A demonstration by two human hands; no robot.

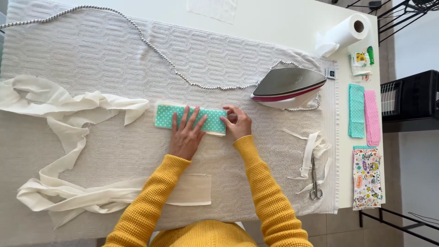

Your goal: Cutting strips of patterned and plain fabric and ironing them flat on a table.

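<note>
A teal strip of fabric with white dots [163,115] lies on a white textured towel [91,59] in the middle of the table, on top of a white backing piece. My left hand [186,133] presses flat on the strip with fingers spread. My right hand [237,121] pinches the strip's right end between fingertips and thumb. Both arms wear yellow knit sleeves.
An iron [288,87] rests on its side right of the strip, its braided cord [151,45] running to the far left. Long cream fabric strips [64,110] lie left. Scissors [315,183], white scraps, folded teal, pink and patterned fabric [366,178] and a paper towel roll [347,29] lie right.
</note>
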